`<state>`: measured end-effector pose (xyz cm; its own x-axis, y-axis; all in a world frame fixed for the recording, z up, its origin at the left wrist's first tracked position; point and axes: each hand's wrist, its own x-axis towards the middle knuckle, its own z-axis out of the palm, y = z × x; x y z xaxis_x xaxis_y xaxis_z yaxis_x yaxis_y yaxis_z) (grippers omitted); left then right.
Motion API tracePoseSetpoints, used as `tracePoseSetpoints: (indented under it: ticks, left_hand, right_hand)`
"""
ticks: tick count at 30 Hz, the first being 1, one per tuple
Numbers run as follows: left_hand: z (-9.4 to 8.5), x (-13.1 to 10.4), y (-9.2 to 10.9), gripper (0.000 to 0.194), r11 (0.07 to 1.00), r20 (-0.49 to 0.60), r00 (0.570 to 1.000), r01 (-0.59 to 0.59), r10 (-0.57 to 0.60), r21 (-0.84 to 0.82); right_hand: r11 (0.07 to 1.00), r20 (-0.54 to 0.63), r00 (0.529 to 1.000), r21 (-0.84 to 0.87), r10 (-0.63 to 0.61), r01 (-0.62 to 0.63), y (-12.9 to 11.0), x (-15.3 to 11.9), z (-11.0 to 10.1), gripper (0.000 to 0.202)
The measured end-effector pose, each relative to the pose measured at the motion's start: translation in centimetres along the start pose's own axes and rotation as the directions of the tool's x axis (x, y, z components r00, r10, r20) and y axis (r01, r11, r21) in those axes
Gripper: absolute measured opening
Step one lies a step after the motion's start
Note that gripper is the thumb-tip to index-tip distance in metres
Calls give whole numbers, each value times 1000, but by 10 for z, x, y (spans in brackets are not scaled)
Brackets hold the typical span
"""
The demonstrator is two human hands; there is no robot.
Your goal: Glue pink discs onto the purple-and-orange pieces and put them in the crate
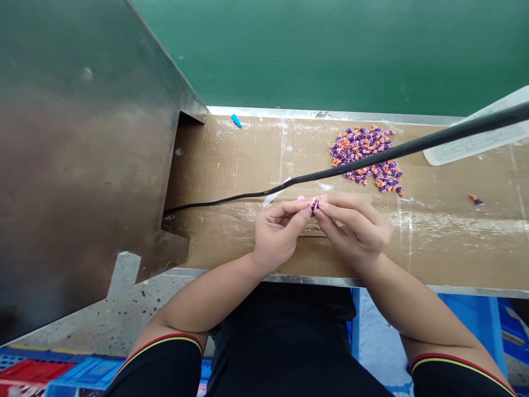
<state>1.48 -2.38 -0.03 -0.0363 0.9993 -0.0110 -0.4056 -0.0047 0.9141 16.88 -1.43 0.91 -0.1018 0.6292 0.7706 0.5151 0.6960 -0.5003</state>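
Observation:
My left hand (278, 234) and my right hand (359, 227) meet over the cardboard-covered bench, fingertips pinched together. Between them is a small purple and pink piece (314, 204), mostly covered by the fingers. Both hands appear to grip it. A small pink bit (301, 197) shows just beyond my left fingertips. Farther off to the right lies a pile of small purple, orange and pink pieces (363, 151). One similar purple and orange piece (476, 199) lies alone at the right.
A black cable (264, 193) crosses above the bench, in front of the pile. At left stands a large metal housing (91, 149). A green surface (330, 55) runs along the back. A blue cone-shaped piece (236, 121) and a translucent white plastic item (475, 132) lie farther back.

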Motion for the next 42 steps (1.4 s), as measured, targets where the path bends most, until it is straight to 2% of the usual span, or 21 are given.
tracePoseSetpoints:
  ticks: [7,13,17,23,31,37,42]
  left_hand:
    - [3,-4,6,14,984,-1,993,-116,117,133]
    - [1,-6,-1,17,989,17,994,-105,104,101]
    - [-2,-7,-4,22,992,13,998,-70,69,102]
    - [-3,-5,-7,25,997,26,999,-49,47,61]
    - [-1,-4,-6,37,993,39,993,114,-113,-29]
    - [-3,-2,-6,36,995,11,995,96,-96,23]
    - [-5,-1,-1,27,993,3,1000,14,-14,117]
  right_hand:
    - [998,19,999,-51,-32,33,-3,-1,-3,31]
    - [999,-46,998,-16,-50,50,-4,2,-1,34]
    - [998,-43,998,15,-55,56,-3,2,-1,38]
    - [997,-24,997,-27,-70,69,-1,0,-2,28]
    - [997,-28,999,-76,-26,24,6,-2,3,24]
    - [993,57,998,-114,2,4,9,-2,-1,15]
    - [997,82,996,-69,-14,20,10,1,-3,14]
